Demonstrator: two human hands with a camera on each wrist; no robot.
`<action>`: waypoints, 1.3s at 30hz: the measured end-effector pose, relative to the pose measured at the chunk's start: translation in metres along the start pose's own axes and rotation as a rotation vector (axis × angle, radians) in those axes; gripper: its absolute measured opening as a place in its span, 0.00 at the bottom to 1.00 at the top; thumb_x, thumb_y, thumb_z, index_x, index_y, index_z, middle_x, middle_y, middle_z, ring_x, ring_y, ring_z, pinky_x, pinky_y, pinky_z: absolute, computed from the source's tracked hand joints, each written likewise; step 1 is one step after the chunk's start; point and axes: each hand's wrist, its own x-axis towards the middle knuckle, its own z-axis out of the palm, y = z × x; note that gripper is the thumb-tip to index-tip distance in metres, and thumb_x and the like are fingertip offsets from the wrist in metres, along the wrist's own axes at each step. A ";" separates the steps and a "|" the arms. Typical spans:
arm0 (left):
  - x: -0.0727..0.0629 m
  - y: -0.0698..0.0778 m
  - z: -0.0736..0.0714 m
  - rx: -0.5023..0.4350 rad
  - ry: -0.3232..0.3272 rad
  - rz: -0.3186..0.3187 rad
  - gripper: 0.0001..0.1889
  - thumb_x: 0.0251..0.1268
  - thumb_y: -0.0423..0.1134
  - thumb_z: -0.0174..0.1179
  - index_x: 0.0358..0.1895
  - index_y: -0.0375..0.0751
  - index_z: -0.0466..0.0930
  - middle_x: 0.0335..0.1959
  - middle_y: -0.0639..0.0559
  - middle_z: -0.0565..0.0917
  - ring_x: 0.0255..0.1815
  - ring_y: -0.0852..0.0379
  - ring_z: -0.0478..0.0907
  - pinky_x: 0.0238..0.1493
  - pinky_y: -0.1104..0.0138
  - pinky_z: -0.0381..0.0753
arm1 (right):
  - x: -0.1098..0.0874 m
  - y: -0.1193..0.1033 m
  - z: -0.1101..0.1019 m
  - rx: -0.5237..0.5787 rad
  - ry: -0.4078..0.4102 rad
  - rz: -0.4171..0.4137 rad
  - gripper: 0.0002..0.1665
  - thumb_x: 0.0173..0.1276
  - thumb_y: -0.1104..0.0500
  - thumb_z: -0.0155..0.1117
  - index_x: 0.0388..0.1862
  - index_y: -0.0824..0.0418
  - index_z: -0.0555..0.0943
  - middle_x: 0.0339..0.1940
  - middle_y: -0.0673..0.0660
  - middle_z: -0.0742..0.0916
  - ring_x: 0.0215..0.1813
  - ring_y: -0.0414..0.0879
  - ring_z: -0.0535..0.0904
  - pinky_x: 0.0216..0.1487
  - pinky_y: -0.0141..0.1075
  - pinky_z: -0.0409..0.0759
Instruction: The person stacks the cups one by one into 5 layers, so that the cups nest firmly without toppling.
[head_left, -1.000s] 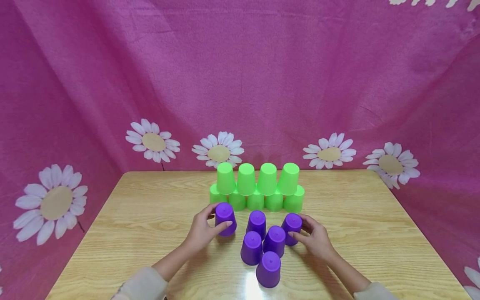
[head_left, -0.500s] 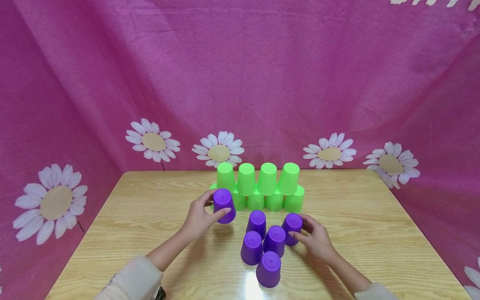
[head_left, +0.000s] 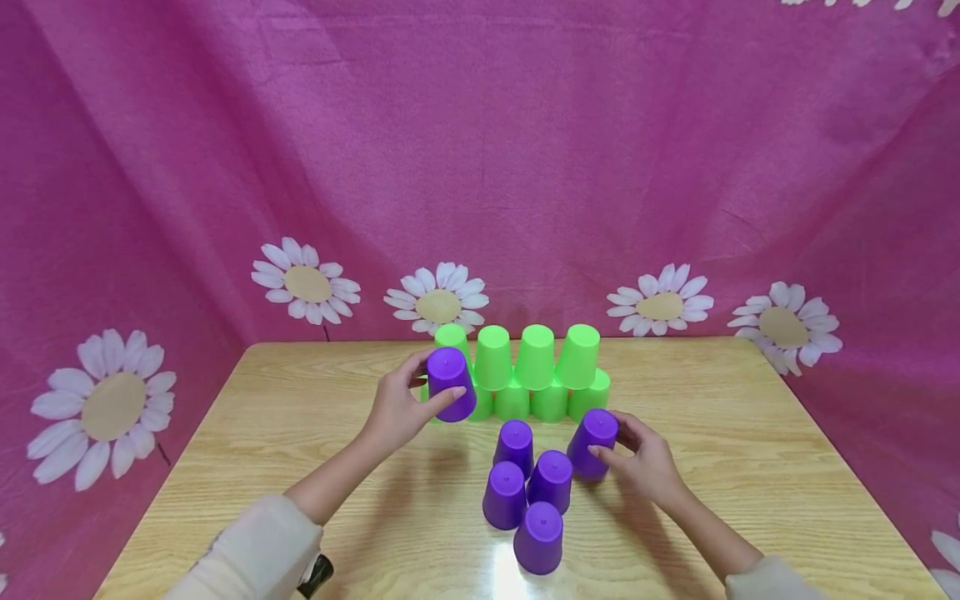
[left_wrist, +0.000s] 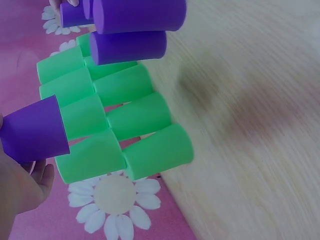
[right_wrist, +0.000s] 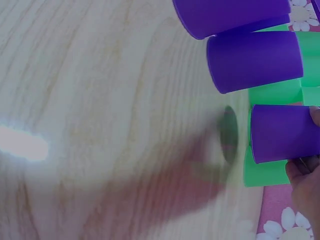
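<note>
Fingers [head_left: 442, 402] of our left hand [head_left: 397, 410] grip an overturned purple cup [head_left: 450, 377], raised in front of the stacked green cups [head_left: 535, 358]; our right hand [head_left: 654, 468] grips another purple cup [head_left: 591, 446] just above the desk [head_left: 300, 450]. Four purple cups [head_left: 551, 485] stand upside down toward the middle.

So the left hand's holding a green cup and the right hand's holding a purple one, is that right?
Not quite: the cup in the left hand is purple, not green, as the head view shows. The right hand does hold a purple cup.
</note>
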 end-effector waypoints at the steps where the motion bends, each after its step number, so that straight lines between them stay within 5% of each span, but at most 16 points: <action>1: 0.001 0.002 0.000 -0.003 0.002 0.000 0.25 0.48 0.34 0.70 0.52 0.34 0.75 0.43 0.39 0.84 0.45 0.44 0.81 0.47 0.53 0.81 | 0.001 -0.002 -0.001 0.000 0.000 -0.004 0.27 0.53 0.69 0.69 0.53 0.74 0.74 0.46 0.70 0.84 0.44 0.22 0.74 0.51 0.28 0.79; 11: 0.012 0.012 -0.002 0.011 0.016 0.006 0.26 0.48 0.34 0.69 0.54 0.34 0.74 0.44 0.39 0.83 0.46 0.44 0.81 0.49 0.55 0.81 | 0.010 -0.017 -0.008 -0.042 0.005 -0.071 0.27 0.53 0.68 0.69 0.52 0.74 0.74 0.45 0.70 0.84 0.45 0.25 0.76 0.50 0.38 0.81; 20: 0.025 0.021 -0.005 0.017 0.053 -0.020 0.27 0.48 0.35 0.70 0.53 0.32 0.74 0.45 0.37 0.82 0.46 0.43 0.80 0.48 0.53 0.80 | 0.025 -0.030 -0.011 -0.039 0.034 -0.133 0.25 0.52 0.70 0.69 0.50 0.74 0.75 0.42 0.69 0.85 0.41 0.21 0.75 0.45 0.19 0.76; 39: 0.044 0.037 -0.005 0.001 0.080 -0.027 0.28 0.48 0.36 0.70 0.55 0.33 0.74 0.45 0.37 0.82 0.46 0.44 0.80 0.48 0.54 0.80 | 0.055 -0.077 -0.014 0.058 0.085 -0.201 0.28 0.51 0.72 0.69 0.53 0.75 0.74 0.43 0.72 0.83 0.41 0.21 0.75 0.47 0.16 0.75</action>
